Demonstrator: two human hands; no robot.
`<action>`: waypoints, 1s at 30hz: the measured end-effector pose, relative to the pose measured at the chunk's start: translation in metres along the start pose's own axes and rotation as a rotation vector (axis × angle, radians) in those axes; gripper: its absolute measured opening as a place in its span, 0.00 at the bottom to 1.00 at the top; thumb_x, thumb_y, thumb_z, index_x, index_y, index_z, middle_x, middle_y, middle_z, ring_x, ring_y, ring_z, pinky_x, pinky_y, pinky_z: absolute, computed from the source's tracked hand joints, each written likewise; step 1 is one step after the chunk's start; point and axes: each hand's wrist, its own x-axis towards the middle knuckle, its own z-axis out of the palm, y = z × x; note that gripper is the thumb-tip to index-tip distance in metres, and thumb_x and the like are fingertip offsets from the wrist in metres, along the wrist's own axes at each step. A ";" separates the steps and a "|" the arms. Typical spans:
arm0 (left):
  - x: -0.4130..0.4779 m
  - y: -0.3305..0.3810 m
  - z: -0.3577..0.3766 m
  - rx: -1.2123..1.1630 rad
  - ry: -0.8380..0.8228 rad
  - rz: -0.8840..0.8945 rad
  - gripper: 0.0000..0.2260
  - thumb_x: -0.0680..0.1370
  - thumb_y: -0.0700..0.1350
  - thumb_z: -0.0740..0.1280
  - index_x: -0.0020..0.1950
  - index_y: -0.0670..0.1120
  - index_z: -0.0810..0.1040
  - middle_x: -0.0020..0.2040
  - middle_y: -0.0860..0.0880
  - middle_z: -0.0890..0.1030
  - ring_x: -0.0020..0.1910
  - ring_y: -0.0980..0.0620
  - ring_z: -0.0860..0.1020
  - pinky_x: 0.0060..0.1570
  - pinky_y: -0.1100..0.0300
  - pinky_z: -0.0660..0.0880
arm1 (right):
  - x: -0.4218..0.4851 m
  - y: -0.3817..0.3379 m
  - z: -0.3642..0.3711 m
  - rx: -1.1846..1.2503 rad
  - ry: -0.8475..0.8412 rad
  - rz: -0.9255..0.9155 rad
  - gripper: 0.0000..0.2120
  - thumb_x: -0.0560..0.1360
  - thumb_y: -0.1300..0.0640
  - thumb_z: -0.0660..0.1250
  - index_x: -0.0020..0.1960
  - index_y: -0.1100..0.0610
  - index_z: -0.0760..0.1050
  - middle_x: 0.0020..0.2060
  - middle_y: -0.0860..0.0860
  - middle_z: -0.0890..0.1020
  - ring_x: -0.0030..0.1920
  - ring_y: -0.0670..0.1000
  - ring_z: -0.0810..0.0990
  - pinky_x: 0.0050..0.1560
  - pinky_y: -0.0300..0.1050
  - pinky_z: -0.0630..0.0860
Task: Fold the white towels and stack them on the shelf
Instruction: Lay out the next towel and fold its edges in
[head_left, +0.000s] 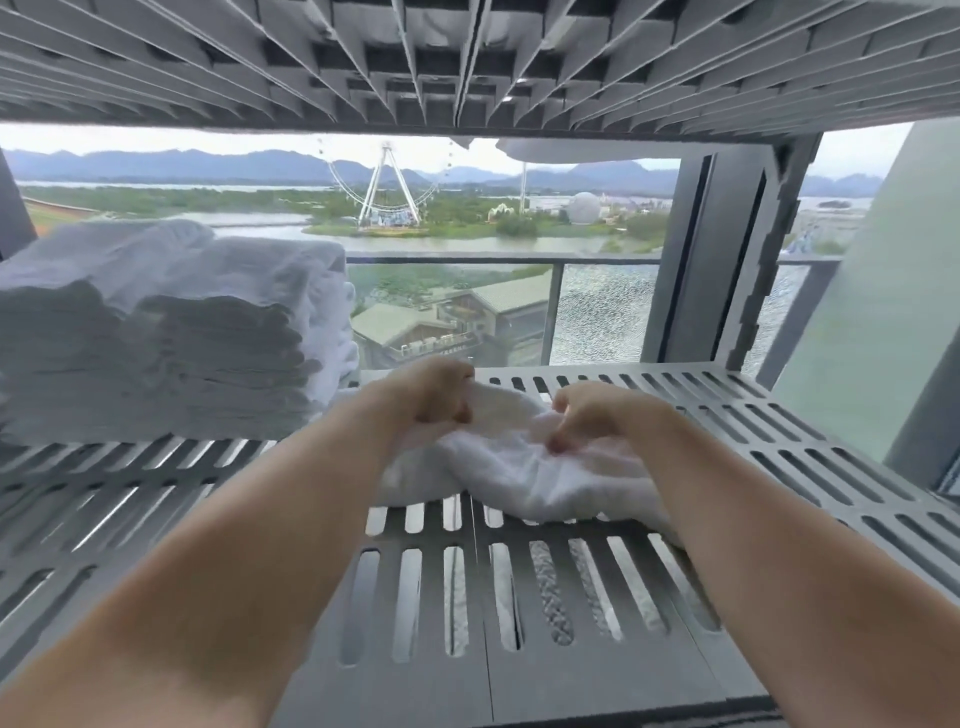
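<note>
A white towel (519, 467) lies bunched on the grey slotted shelf (779, 441), near its middle. My left hand (436, 392) grips the towel's far left part with curled fingers. My right hand (587, 415) pinches the towel's top a little to the right. Both forearms reach in from the bottom of the head view. Two tall stacks of folded white towels (171, 332) stand on the shelf's left side, just left of my left hand.
Another slotted shelf (467, 62) hangs close overhead. A dark upright post (717, 260) stands at the back right. Behind the rack is a window with a balcony railing (467, 260). More white fabric shows through the slots below.
</note>
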 end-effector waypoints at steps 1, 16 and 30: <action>0.007 0.002 -0.002 0.019 0.039 0.018 0.16 0.74 0.51 0.73 0.58 0.47 0.77 0.55 0.45 0.81 0.55 0.43 0.79 0.57 0.51 0.76 | 0.000 0.002 0.000 0.027 0.012 0.003 0.15 0.69 0.52 0.74 0.53 0.57 0.80 0.49 0.52 0.83 0.47 0.51 0.82 0.53 0.46 0.80; 0.037 0.035 0.011 -0.218 0.162 -0.196 0.15 0.81 0.55 0.61 0.53 0.48 0.84 0.52 0.46 0.85 0.51 0.44 0.82 0.53 0.50 0.79 | 0.003 0.005 0.014 0.447 0.282 0.031 0.19 0.74 0.43 0.71 0.34 0.55 0.71 0.33 0.52 0.74 0.36 0.55 0.76 0.29 0.42 0.70; -0.031 0.051 -0.012 -0.737 -0.147 -0.419 0.09 0.80 0.43 0.66 0.53 0.38 0.78 0.41 0.43 0.80 0.37 0.47 0.81 0.39 0.51 0.82 | -0.033 -0.020 0.047 1.117 -0.268 -0.359 0.10 0.78 0.60 0.67 0.57 0.55 0.84 0.41 0.53 0.82 0.36 0.50 0.80 0.34 0.40 0.76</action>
